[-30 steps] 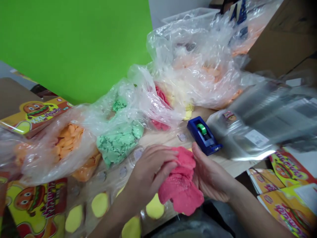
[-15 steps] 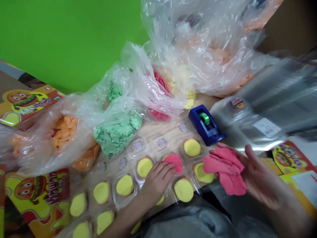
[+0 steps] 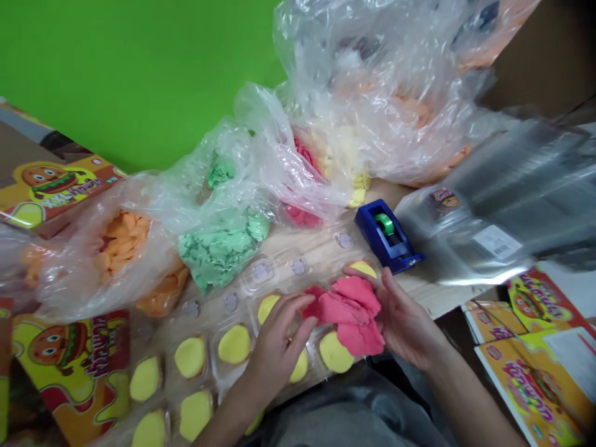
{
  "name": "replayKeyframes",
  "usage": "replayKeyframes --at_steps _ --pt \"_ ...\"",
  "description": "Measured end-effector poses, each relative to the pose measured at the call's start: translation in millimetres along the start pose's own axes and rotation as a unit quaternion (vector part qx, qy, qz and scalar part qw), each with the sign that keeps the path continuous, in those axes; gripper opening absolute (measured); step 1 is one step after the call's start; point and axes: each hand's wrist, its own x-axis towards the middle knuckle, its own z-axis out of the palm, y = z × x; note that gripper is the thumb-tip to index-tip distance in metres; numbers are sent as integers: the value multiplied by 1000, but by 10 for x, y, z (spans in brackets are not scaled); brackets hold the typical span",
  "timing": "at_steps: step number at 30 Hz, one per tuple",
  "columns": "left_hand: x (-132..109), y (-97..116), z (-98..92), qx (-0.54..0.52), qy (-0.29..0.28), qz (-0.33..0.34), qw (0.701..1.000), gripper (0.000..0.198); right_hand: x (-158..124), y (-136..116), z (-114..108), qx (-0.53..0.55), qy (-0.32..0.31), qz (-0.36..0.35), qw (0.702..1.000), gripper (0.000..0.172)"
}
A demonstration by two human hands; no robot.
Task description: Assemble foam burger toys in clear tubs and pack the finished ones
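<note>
Pink modelling dough (image 3: 349, 316) resting between left hand (image 3: 279, 347) and right hand (image 3: 405, 329), both grasping it, directly over yellow dough discs (image 3: 335, 352) in clear plastic tray (image 3: 261, 271). Risk: loosening grip dropping crumbs, staining yellow.

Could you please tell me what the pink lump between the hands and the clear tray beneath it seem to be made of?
The pink lump looks like soft modelling dough or moldable sand: matte, faintly grainy, with folded, torn edges. The tray looks like thin clear plastic: glossy, with moulded compartments you can see through.
</note>
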Motion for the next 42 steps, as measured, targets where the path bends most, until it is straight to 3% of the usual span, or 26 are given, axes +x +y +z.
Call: replayKeyframes --at_steps 4,9,13,17,19,21,23,27,30,33,35,37,40,42 --pt "21 126 -79 -48 10 -59 997 41 89 198 137 -35 -35 23 999 49" --pt "-13 58 -149 -102 23 -114 988 17 161 370 209 -168 -59 16 984 53" --pt "-75 -33 -172 -256 70 -211 941 13 241 477 224 -285 -78 17 955 74" --pt "-53 -110 -184 -379 155 -263 874 22 336 598 245 -314 -84 1 946 32" --pt "-46 -165 -208 -394 174 -266 862 30 358 624 239 -317 -86 7 944 23" --pt "-71 -234 -240 -372 161 -257 877 31 348 599 210 -327 -72 10 942 25" --pt "-130 -310 -263 -317 100 -236 913 22 310 521 160 -336 -37 11 941 29" --pt "-271 -466 -215 -75 -22 -154 985 24 205 301 48 -293 79 23 953 31" --pt "-327 -577 -124 87 -11 -113 990 35 160 212 21 -272 115 21 955 29" --pt "-328 -620 -78 151 21 -106 983 40 165 241 74 -277 105 14 955 26" --pt "-319 -568 -98 148 51 -113 981 34 186 303 138 -269 83 5 960 24" --pt "-324 -450 -148 68 63 -117 989 28 208 371 201 -247 44 -1 968 24" --pt "-360 -218 -222 -85 13 -91 992 39 222 443 260 -216 -26 12 976 28" --pt "-386 -98 -239 -128 -5 -89 988 51 215 465 271 -216 -64 28 974 36"
